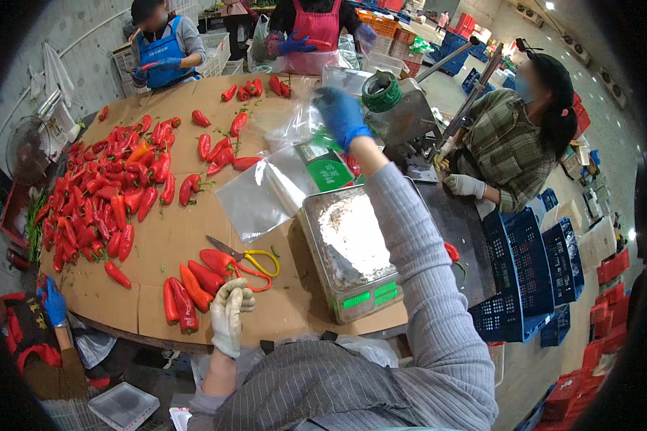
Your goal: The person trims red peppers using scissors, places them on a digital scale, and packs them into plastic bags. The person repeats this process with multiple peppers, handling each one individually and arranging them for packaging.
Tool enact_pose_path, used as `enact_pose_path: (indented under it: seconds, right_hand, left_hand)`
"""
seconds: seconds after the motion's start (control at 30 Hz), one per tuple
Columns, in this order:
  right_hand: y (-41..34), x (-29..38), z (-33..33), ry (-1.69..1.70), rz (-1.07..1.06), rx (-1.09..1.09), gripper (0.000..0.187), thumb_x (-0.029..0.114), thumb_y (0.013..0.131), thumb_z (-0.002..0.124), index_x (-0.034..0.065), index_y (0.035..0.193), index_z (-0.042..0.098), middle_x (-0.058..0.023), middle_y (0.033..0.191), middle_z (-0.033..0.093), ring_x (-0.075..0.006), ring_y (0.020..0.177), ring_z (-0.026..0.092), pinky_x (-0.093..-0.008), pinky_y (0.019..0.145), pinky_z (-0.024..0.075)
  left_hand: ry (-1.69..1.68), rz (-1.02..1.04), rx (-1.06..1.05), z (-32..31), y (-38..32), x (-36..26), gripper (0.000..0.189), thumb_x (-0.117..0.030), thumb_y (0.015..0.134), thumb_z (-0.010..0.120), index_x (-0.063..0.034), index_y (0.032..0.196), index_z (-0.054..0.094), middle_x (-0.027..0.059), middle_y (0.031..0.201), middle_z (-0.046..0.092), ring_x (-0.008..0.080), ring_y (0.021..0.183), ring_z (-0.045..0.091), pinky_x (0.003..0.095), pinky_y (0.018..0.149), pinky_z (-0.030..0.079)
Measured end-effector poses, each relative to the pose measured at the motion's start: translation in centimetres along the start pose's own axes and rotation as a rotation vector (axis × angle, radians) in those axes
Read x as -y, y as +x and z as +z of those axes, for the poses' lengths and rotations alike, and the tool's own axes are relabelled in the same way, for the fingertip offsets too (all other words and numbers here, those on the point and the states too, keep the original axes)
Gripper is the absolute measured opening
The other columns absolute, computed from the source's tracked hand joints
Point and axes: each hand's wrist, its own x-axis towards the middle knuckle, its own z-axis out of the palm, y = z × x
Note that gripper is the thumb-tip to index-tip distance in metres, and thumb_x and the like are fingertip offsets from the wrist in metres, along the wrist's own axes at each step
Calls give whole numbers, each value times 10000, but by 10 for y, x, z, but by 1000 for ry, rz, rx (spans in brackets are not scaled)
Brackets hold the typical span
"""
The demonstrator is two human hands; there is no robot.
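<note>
My left hand (229, 315), in a white work glove, rests by the table's near edge beside several red peppers (183, 301); its fingers are curled, and whether they hold anything is hidden. Scissors (248, 258) with yellow and orange handles lie just beyond it. My right hand (341, 116), in a blue glove, is stretched forward over clear plastic bags (275, 186) with green print, left of a roll of green tape (381, 91). The hand is blurred, so its grip cannot be told. A weighing scale (350, 237) with a metal pan and green displays stands under my right forearm.
A large heap of red peppers (108, 188) covers the left of the cardboard-topped table (156, 253). Co-workers stand at the far side, one (512, 140) at the right, and a blue-gloved hand (53, 301) shows at lower left. Blue crates (501, 269) stand at the right, a fan (28, 143) at the left.
</note>
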Motion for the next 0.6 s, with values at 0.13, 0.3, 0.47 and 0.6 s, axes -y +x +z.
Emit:
enact_pose_path:
  seconds: [0.13, 0.3, 0.47, 0.6]
  right_hand:
    - [-19, 29, 33, 122, 7, 89, 287, 125, 886, 679, -21, 1133, 675, -175, 1029, 722, -242, 924, 697, -333, 832, 526]
    - [-20, 49, 67, 1114, 461, 333, 372, 236, 996, 513, 35, 1299, 588, -102, 1162, 696, -208, 983, 681, -324, 855, 514]
    - [-20, 22, 101, 1364, 797, 300, 404, 269, 1001, 416, 101, 1344, 545, -71, 1396, 554, -233, 1288, 503, -388, 1070, 387]
    - [-8, -27, 96, 1230, 752, 174, 373, 245, 968, 448, 93, 1289, 563, -85, 1325, 557, -234, 1186, 525, -382, 1054, 366]
  left_hand:
    - [-21, 57, 186, 28, 15, -20, 281, -212, 1004, 546, -16, 1203, 581, 70, 933, 664, 144, 793, 636, 279, 732, 544]
    - [-609, 45, 563, 115, 58, -23, 683, -371, 958, 568, -26, 1487, 306, 193, 1501, 370, 285, 1358, 411, 444, 1145, 326]
    - [-550, -378, 410, 170, 66, -33, 774, -584, 909, 587, -37, 1424, 402, 131, 1337, 551, 262, 1188, 557, 403, 1033, 461]
    - [-573, -544, 608, 168, 18, -2, 722, -442, 922, 625, -32, 1461, 374, 148, 1428, 490, 266, 1295, 482, 388, 1106, 392]
